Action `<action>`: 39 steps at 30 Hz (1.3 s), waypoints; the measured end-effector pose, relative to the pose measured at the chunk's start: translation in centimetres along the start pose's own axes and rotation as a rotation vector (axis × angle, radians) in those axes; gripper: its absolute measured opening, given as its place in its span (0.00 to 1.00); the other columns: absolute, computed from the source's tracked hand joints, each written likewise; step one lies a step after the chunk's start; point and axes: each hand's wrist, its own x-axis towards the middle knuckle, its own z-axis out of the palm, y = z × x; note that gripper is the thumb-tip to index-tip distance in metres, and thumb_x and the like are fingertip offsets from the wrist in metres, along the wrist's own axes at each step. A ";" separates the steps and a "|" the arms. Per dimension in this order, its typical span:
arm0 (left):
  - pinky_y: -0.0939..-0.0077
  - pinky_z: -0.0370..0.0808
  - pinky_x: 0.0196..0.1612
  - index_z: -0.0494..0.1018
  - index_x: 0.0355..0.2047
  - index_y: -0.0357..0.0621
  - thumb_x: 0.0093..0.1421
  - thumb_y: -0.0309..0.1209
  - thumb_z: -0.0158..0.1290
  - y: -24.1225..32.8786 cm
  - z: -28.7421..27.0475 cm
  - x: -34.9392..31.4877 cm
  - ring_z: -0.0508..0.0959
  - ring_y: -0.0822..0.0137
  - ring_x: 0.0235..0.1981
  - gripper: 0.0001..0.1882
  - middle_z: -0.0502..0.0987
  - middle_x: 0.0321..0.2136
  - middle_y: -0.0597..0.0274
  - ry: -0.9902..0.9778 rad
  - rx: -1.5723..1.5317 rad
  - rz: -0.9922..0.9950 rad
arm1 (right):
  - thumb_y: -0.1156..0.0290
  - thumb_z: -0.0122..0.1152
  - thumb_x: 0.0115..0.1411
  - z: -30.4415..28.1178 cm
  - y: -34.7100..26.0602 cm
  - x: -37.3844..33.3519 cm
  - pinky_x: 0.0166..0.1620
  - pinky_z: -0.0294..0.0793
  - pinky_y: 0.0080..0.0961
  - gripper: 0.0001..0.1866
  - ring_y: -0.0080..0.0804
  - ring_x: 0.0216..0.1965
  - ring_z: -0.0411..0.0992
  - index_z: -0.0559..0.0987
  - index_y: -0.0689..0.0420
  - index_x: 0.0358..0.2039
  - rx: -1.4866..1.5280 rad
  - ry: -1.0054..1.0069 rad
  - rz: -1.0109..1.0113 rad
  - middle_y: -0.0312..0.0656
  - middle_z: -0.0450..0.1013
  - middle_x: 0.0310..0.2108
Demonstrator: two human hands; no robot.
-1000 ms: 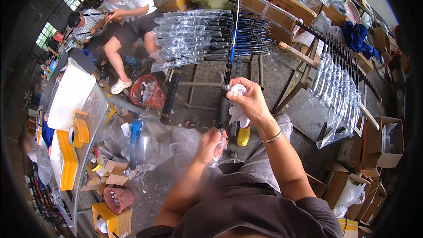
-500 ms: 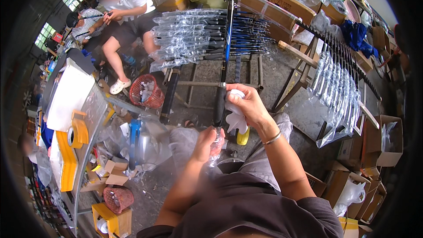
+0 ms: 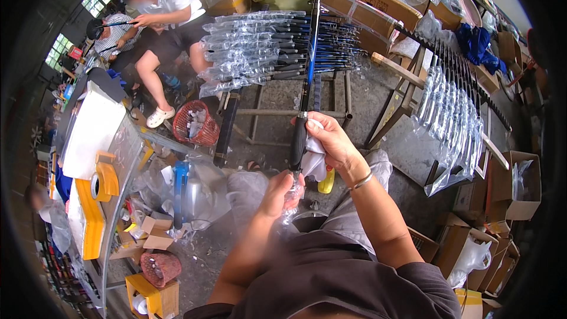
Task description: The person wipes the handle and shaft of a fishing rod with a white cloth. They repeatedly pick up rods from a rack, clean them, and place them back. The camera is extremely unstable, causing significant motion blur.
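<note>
A black and blue fishing rod (image 3: pixel 311 62) stands nearly upright before me, its tip pointing away. My left hand (image 3: pixel 280 194) is closed round the bottom of its dark handle (image 3: pixel 299 142), where clear plastic film (image 3: pixel 289 212) bunches in and below the fist. My right hand (image 3: pixel 333 142) pinches a white cloth (image 3: pixel 315 156) and holds it against the rod just above the handle. Its fingertips are partly hidden by the cloth and the rod. Beyond the rod, many similar rods with plastic-wrapped handles (image 3: pixel 248 47) lie side by side on a metal stand (image 3: pixel 348 97).
More wrapped rods (image 3: pixel 449 118) lean on a notched rack at right. Cardboard boxes (image 3: pixel 517 189) crowd the right side. A red basket (image 3: pixel 195 123) stands on the floor, left of centre. A bench with yellow tape (image 3: pixel 105 184) is at left. Two co-workers (image 3: pixel 171 0) sit far left.
The rod has tilted slightly, its tip shifting right. My right hand, with the cloth, stays near the handle's top and has turned a little. A co-worker has raised a rod.
</note>
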 end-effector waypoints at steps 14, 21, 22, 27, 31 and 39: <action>0.85 0.55 0.13 0.66 0.36 0.39 0.62 0.49 0.48 0.0 -0.2 -0.2 0.58 0.80 0.09 0.23 0.67 0.17 0.65 0.040 0.002 0.018 | 0.77 0.67 0.51 1.6 -0.6 -1.4 0.32 0.71 0.13 0.16 0.16 0.28 0.69 0.72 0.56 0.39 -0.030 0.230 -0.260 0.31 0.71 0.29; 0.86 0.56 0.13 0.66 0.35 0.39 0.62 0.50 0.47 0.1 0.8 -0.3 0.59 0.80 0.11 0.23 0.66 0.18 0.67 0.125 0.119 0.041 | 0.74 0.66 0.51 2.7 0.0 -0.9 0.29 0.67 0.16 0.12 0.17 0.26 0.66 0.71 0.59 0.33 -0.653 0.388 -0.354 0.33 0.69 0.26; 0.86 0.56 0.13 0.66 0.35 0.39 0.62 0.50 0.47 0.0 0.7 -0.4 0.59 0.80 0.11 0.22 0.66 0.18 0.68 0.131 0.126 0.042 | 0.74 0.67 0.51 2.7 -0.1 -1.1 0.29 0.67 0.18 0.12 0.19 0.26 0.66 0.71 0.60 0.32 -0.757 0.425 -0.322 0.34 0.69 0.25; 0.86 0.56 0.13 0.66 0.35 0.40 0.62 0.49 0.47 -0.3 0.7 -0.4 0.59 0.80 0.11 0.22 0.66 0.18 0.68 0.147 0.137 0.033 | 0.76 0.66 0.47 3.2 -0.9 -0.4 0.31 0.66 0.26 0.10 0.32 0.25 0.67 0.73 0.63 0.25 -1.032 0.449 -0.618 0.43 0.67 0.23; 0.84 0.58 0.13 0.65 0.36 0.38 0.62 0.52 0.46 -0.2 0.5 -0.4 0.59 0.79 0.09 0.25 0.66 0.17 0.66 0.117 0.146 0.038 | 0.77 0.66 0.49 3.0 -1.1 0.2 0.30 0.68 0.24 0.09 0.28 0.25 0.68 0.73 0.63 0.28 -0.896 0.550 -0.625 0.40 0.69 0.23; 0.85 0.56 0.13 0.66 0.36 0.39 0.62 0.48 0.48 -0.4 -0.1 -0.7 0.60 0.79 0.10 0.22 0.67 0.19 0.65 0.102 0.078 0.047 | 0.83 0.63 0.48 3.8 -0.4 -0.9 0.31 0.67 0.22 0.09 0.30 0.27 0.69 0.73 0.61 0.29 -1.072 0.287 -0.804 0.40 0.70 0.28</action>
